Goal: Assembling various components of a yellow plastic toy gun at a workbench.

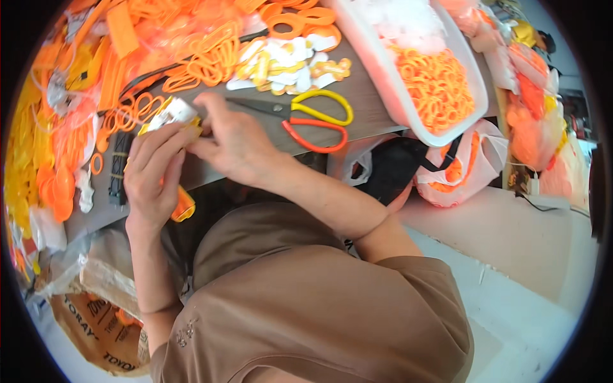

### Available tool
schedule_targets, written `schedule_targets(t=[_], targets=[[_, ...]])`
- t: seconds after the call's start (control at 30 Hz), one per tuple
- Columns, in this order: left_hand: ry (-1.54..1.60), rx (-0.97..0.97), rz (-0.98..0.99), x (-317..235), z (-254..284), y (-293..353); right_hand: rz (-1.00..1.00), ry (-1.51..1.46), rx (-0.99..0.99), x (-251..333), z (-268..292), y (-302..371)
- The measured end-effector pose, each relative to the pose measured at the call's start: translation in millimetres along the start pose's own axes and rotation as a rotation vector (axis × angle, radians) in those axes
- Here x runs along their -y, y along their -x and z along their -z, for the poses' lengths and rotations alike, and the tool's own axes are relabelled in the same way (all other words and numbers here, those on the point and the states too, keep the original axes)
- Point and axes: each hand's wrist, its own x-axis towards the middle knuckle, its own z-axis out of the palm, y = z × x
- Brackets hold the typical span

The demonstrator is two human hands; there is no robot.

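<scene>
Close together at the table's near left edge, my two hands meet around a small yellow-and-white plastic piece [174, 113]. My left hand [153, 169] wraps round it, and an orange-yellow end [184, 205] sticks out below that palm; I cannot tell if both belong to one object. My right hand [236, 143] pinches at the piece's right side with thumb and fingers, which partly hide it. Just right of this hand lie scissors [319, 121] with one yellow and one red handle, dark blades pointing left. Orange rings [131, 113] lie just beyond my left hand.
Orange plastic parts [179, 25] heap across the back left, with white-and-yellow pieces [287, 64] before them. A white tub [476, 115] holds orange links. A dark banded bundle [119, 167] lies left. Bags [460, 166] hang below the right edge; a brown sack [96, 332] stands lower left.
</scene>
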Motion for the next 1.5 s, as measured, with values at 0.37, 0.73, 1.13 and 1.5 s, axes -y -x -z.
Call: schedule_targets(t=[0.37,0.73,1.13,1.5], targets=[[-0.183,-0.170,0.389,9.3,-2.7,58.1,0.515,0.478,-0.370,28.3,82.3,20.7],[0.085,-0.244,0.398,14.6,-14.6,47.6,-0.089,1.425,-0.174,-22.4,262.7,26.4],[0.087,-0.324,0.360,20.8,-19.4,51.4,-0.076,1.093,-0.149,-10.2,288.6,30.4],[0.534,-0.276,0.390,-33.6,10.5,29.5,-0.245,-0.705,0.086,30.8,82.0,28.3]])
